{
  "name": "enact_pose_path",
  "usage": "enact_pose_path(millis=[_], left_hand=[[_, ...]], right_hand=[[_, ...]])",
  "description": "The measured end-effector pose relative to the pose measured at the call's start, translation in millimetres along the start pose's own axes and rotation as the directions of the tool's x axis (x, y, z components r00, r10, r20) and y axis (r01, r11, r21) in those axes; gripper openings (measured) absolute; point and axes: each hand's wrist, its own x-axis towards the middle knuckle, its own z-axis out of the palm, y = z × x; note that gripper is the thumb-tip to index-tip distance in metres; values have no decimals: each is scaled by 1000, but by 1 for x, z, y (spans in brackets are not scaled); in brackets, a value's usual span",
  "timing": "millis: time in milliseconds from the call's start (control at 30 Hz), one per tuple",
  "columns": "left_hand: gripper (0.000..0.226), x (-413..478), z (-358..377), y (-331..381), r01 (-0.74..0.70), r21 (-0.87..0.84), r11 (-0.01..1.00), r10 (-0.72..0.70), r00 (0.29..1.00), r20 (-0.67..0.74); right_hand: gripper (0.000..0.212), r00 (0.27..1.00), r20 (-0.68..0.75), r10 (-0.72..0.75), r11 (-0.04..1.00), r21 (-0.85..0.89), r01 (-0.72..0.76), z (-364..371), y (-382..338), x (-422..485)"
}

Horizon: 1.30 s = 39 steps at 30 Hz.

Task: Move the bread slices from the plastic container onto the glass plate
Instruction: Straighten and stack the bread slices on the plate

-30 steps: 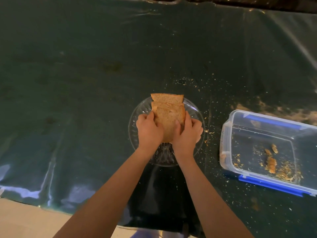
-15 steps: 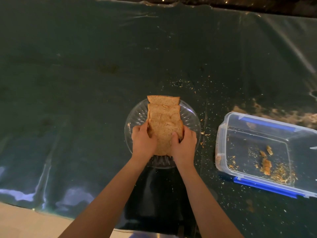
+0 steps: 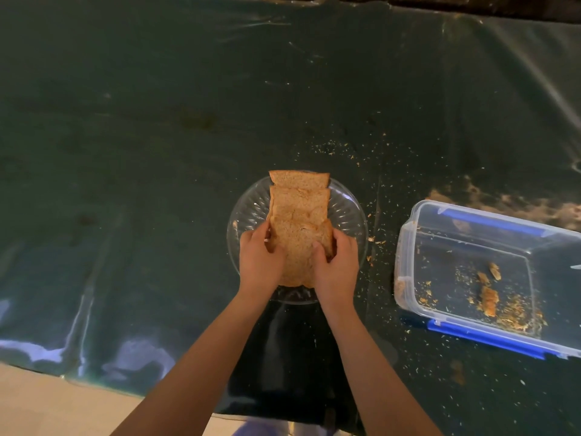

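Observation:
Three brown bread slices point(image 3: 298, 204) lie overlapped in a row on the round glass plate point(image 3: 345, 215) at the centre of the table. The nearest slice point(image 3: 297, 243) is gripped at its two sides by my left hand point(image 3: 259, 262) and my right hand point(image 3: 336, 265), both over the near half of the plate. To the right stands the clear plastic container point(image 3: 405, 247) with blue clips; it holds only crumbs and small bread bits point(image 3: 489, 298).
A dark green plastic sheet point(image 3: 157, 152) covers the table, with crumbs point(image 3: 371, 239) scattered between plate and container. The table's near edge point(image 3: 94, 383) runs along the lower left, with pale floor below it.
The bread slices have spread from a tilted stack into an overlapping row flat on the plate. Both hands have stayed on the nearest slice, lowering it.

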Motion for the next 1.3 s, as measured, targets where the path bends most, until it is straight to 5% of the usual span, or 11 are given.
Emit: enact_pose_path(millis=[667, 800, 933, 1300], left_hand=[[53, -4, -10, -18, -27, 126, 992, 14, 994, 106], [53, 5, -14, -8, -85, -3, 996, 85, 989, 124], [57, 10, -13, -3, 52, -143, 988, -19, 974, 224], [67, 4, -6, -7, 94, -150, 984, -49, 960, 275]], right_hand=[[60, 989, 131, 63, 989, -140, -44, -4, 7, -11], [61, 988, 140, 61, 994, -96, -47, -5, -1, 7], [54, 971, 222, 93, 994, 37, -104, 0, -6, 16], [56, 976, 208, 67, 996, 38, -77, 4, 3, 7]])
